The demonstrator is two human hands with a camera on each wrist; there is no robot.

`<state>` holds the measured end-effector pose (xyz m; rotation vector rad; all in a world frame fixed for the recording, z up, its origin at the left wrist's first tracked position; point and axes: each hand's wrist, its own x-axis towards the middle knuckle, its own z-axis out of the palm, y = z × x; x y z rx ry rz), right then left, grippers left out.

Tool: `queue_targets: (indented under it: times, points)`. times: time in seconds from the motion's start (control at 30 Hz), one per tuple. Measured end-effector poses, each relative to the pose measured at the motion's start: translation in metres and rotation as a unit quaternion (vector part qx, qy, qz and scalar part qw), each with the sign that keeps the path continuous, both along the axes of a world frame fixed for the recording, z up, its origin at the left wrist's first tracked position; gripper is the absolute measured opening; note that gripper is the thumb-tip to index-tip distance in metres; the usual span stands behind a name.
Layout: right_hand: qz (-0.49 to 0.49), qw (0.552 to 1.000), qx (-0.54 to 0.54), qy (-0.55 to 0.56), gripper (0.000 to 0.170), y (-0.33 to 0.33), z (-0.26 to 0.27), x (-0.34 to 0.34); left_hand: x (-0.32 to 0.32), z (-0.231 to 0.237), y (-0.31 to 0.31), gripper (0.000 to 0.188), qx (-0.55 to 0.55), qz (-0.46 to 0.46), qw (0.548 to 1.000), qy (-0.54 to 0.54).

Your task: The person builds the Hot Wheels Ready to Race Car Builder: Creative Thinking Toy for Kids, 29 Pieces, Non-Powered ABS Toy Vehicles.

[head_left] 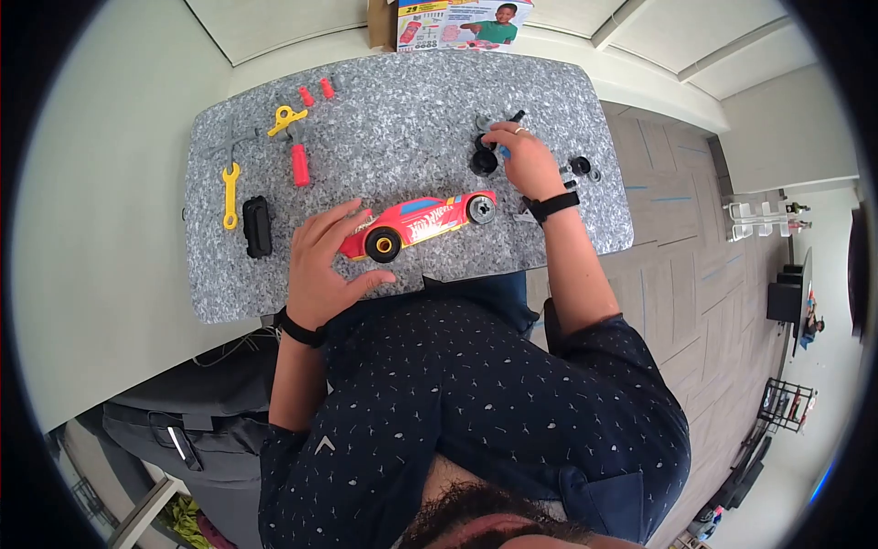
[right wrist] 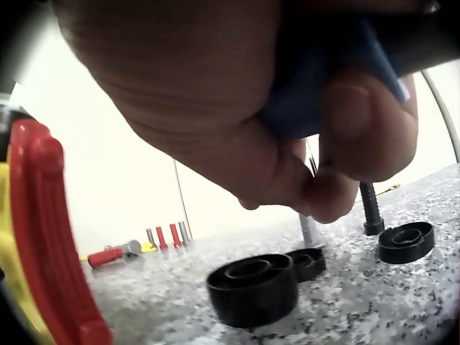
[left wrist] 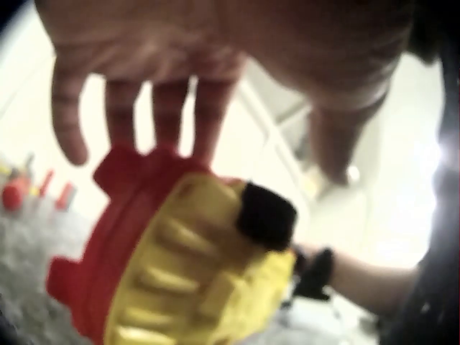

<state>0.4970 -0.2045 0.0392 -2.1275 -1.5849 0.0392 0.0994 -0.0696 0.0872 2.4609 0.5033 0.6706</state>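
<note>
A red and yellow toy car [head_left: 428, 220] marked Hot Wheels lies on its side in front of the person, a black wheel at one end and a grey hub at the other. My left hand [head_left: 325, 256] is at its left end, fingers straight against the red body and thumb spread away. Across the table, my right hand [head_left: 532, 166] pinches a blue plastic piece [right wrist: 291, 104], partly hidden by the fingers. Black wheels [right wrist: 251, 293] lie just below that hand, and a black screw [right wrist: 370, 208] stands behind them.
To the left lie a yellow wrench [head_left: 230, 197], a red-handled hammer [head_left: 300, 165], a yellow tool piece [head_left: 285, 119] and a black part [head_left: 258, 227]. Red pegs [head_left: 326, 89] are at the back. More small wheels [head_left: 581, 166] sit near the right edge. A toy box [head_left: 462, 26] stands behind the table.
</note>
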Motion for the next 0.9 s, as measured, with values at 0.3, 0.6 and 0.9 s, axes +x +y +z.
queue_targets:
  times: [0.3,0.6,0.9]
  points:
    - [0.007,0.998,-0.061,-0.011,0.027,0.001,-0.017,0.016,-0.003,0.002,0.003,0.094,-0.020,-0.009,0.999,-0.023]
    - [-0.094,0.996,0.007,0.011,0.033,-0.007,-0.023,0.015,0.002,-0.010,-0.001,0.088,-0.023,-0.023,0.999,-0.024]
    - [0.008,0.887,0.087,0.454,0.027,-0.026,0.075,-0.074,0.005,-0.019,-0.003,0.071,-0.045,-0.030,0.998,-0.027]
